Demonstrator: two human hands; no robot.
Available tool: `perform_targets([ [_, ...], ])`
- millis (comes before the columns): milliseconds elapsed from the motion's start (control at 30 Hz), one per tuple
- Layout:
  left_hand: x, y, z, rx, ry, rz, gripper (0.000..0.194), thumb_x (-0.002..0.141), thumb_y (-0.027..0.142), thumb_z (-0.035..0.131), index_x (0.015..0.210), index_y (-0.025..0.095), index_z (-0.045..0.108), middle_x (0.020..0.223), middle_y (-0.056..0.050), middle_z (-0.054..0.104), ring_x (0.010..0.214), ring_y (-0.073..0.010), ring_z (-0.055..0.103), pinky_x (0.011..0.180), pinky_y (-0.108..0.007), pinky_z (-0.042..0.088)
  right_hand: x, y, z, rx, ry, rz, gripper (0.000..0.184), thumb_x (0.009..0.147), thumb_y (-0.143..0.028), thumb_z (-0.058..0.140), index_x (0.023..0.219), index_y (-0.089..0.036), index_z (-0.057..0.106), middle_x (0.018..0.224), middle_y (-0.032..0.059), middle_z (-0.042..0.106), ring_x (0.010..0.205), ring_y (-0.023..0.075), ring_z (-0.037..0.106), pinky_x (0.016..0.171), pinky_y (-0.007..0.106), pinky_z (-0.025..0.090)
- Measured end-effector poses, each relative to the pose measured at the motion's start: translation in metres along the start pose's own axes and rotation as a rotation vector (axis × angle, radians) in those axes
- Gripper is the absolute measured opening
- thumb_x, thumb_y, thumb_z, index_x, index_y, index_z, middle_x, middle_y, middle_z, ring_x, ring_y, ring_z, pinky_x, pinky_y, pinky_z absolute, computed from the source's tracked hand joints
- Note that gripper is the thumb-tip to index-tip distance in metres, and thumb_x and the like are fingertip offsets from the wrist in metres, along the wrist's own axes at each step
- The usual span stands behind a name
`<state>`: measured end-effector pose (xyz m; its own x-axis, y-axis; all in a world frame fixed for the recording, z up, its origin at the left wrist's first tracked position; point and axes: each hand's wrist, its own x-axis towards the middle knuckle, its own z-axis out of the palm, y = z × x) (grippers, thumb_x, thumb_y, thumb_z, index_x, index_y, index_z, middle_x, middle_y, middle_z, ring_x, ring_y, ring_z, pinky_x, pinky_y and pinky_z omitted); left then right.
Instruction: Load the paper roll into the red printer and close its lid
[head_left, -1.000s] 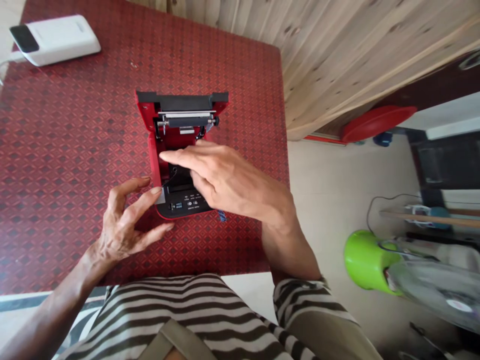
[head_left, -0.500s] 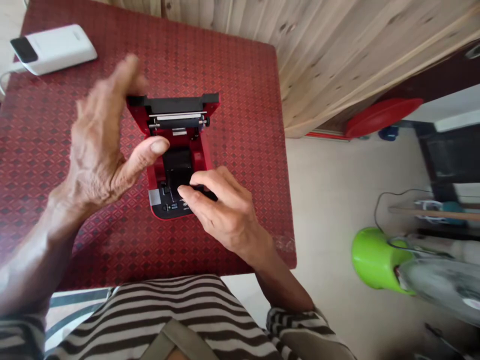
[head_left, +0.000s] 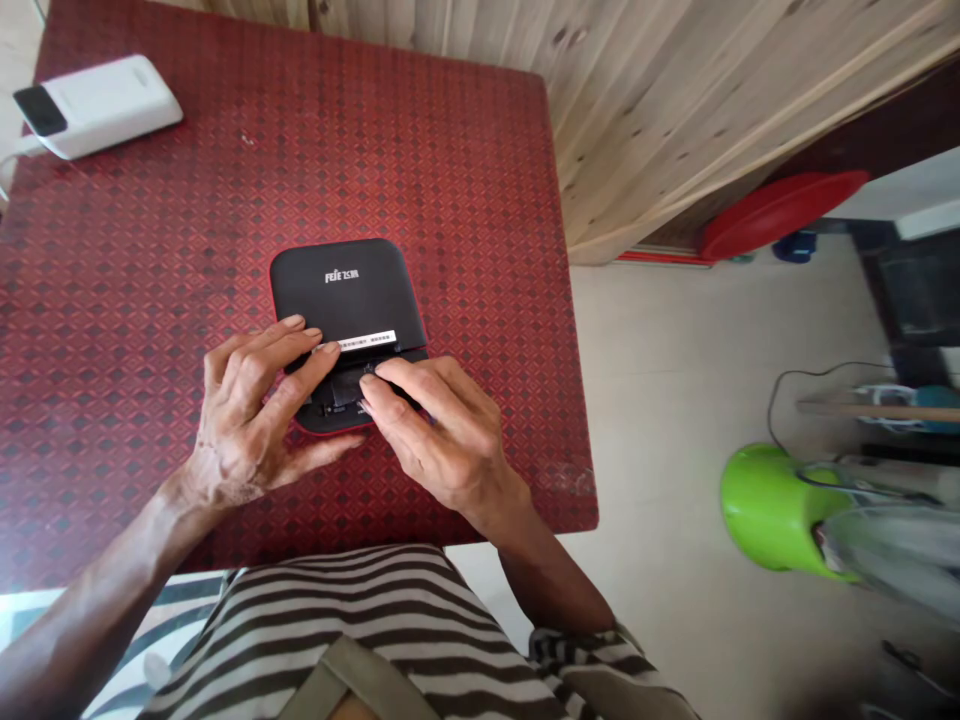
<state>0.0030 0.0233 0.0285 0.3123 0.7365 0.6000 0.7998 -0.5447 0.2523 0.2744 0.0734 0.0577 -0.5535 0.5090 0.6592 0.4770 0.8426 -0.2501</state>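
A small thermal printer (head_left: 345, 295), black on top with red sides, lies on the table with its lid down. White lettering and a white sticker mark the lid. My left hand (head_left: 247, 425) rests its outstretched fingertips on the lid's lower left part, thumb along the printer's near edge. A dark, flat strip (head_left: 349, 384) lies over the printer's near section, partly hidden by my fingers. My right hand (head_left: 450, 430) pinches the strip's near end between thumb and forefinger. What the strip is made of I cannot make out.
The table (head_left: 480, 200) has a red patterned cover. A white power bank (head_left: 105, 108) with a cable lies at its far left corner. Wooden boards (head_left: 675, 90) border the far side. On the floor to the right stands a green bucket (head_left: 772, 510).
The printer's lid was raised and is now down. My left hand has moved from beside the raised lid onto its top. My right hand has stayed at the strip.
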Motion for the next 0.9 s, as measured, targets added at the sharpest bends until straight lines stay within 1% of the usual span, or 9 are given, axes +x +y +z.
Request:
perform_targets([
  [67, 0.001, -0.002, 0.001, -0.008, 0.003, 0.000, 0.090, 0.118, 0.067, 0.090, 0.195, 0.034, 0.057, 0.164, -0.016, 0.085, 0.154, -0.0436, 0.084, 0.129, -0.058, 0.065, 0.000, 0.000, 0.000, 0.008, 0.009, 0.009, 0.022, 0.123, -0.004, 0.076, 0.132, -0.019, 0.090, 0.124, 0.0093, 0.097, 0.097, 0.0206, 0.083, 0.092, 0.037, 0.075],
  [200, 0.001, -0.004, 0.000, -0.009, -0.014, -0.021, 0.083, 0.116, 0.069, 0.092, 0.188, 0.039, 0.064, 0.160, -0.014, 0.086, 0.149, -0.0445, 0.087, 0.125, -0.062, 0.069, -0.001, 0.000, -0.001, 0.018, 0.008, 0.029, 0.026, 0.126, -0.007, 0.072, 0.137, -0.023, 0.088, 0.127, 0.0074, 0.098, 0.098, 0.0198, 0.085, 0.094, 0.037, 0.076],
  [267, 0.001, -0.004, 0.001, -0.004, -0.008, -0.028, 0.080, 0.114, 0.068, 0.093, 0.185, 0.039, 0.067, 0.158, -0.013, 0.087, 0.148, -0.0444, 0.087, 0.125, -0.062, 0.070, -0.002, 0.000, -0.003, 0.044, 0.018, 0.039, 0.024, 0.125, -0.007, 0.074, 0.142, -0.020, 0.085, 0.127, 0.0090, 0.098, 0.101, 0.0204, 0.086, 0.097, 0.038, 0.077],
  [367, 0.002, -0.004, 0.003, -0.028, 0.031, -0.014, 0.081, 0.113, 0.060, 0.097, 0.185, 0.039, 0.067, 0.157, -0.013, 0.088, 0.147, -0.0436, 0.088, 0.124, -0.061, 0.069, -0.002, 0.000, -0.006, 0.090, 0.060, 0.056, 0.025, 0.123, -0.005, 0.077, 0.146, -0.015, 0.082, 0.126, 0.0110, 0.097, 0.103, 0.0209, 0.086, 0.100, 0.037, 0.076],
  [500, 0.002, -0.004, 0.006, -0.048, 0.056, 0.005, 0.085, 0.112, 0.055, 0.101, 0.188, 0.037, 0.066, 0.158, -0.014, 0.088, 0.149, -0.0434, 0.088, 0.127, -0.060, 0.068, -0.005, 0.000, -0.011, 0.113, 0.105, 0.100, 0.028, 0.125, -0.009, 0.077, 0.153, -0.015, 0.081, 0.128, 0.0106, 0.096, 0.108, 0.0215, 0.088, 0.103, 0.036, 0.076],
  [633, -0.008, 0.000, 0.011, -0.009, 0.027, -0.044, 0.078, 0.118, 0.063, 0.092, 0.185, 0.034, 0.066, 0.163, -0.018, 0.083, 0.158, -0.0449, 0.083, 0.131, -0.062, 0.067, -0.017, -0.002, -0.014, 0.089, 0.110, 0.220, 0.041, 0.126, -0.013, 0.076, 0.165, -0.025, 0.080, 0.132, 0.0090, 0.096, 0.112, 0.0245, 0.091, 0.102, 0.042, 0.079],
  [700, -0.016, 0.004, 0.012, 0.013, 0.044, -0.087, 0.079, 0.117, 0.066, 0.092, 0.184, 0.033, 0.065, 0.166, -0.020, 0.079, 0.161, -0.0452, 0.080, 0.133, -0.065, 0.070, -0.025, -0.004, -0.014, 0.085, 0.108, 0.309, 0.046, 0.127, -0.016, 0.076, 0.171, -0.028, 0.077, 0.139, 0.0109, 0.096, 0.118, 0.0270, 0.093, 0.105, 0.046, 0.082],
  [800, -0.028, 0.011, 0.010, 0.040, 0.123, -0.136, 0.083, 0.113, 0.059, 0.100, 0.183, 0.036, 0.063, 0.164, -0.015, 0.078, 0.155, -0.0407, 0.082, 0.128, -0.064, 0.077, -0.036, -0.007, -0.010, 0.118, 0.107, 0.399, 0.045, 0.129, -0.024, 0.075, 0.174, -0.025, 0.075, 0.143, 0.0150, 0.096, 0.117, 0.0277, 0.095, 0.106, 0.047, 0.084],
  [900, -0.038, 0.012, 0.008, 0.064, 0.159, -0.135, 0.080, 0.113, 0.050, 0.103, 0.181, 0.036, 0.065, 0.158, -0.013, 0.081, 0.143, -0.0360, 0.087, 0.117, -0.056, 0.083, -0.044, -0.012, -0.003, 0.137, 0.123, 0.428, 0.044, 0.131, -0.028, 0.073, 0.174, -0.022, 0.075, 0.135, 0.0138, 0.097, 0.105, 0.0255, 0.095, 0.100, 0.045, 0.085],
])
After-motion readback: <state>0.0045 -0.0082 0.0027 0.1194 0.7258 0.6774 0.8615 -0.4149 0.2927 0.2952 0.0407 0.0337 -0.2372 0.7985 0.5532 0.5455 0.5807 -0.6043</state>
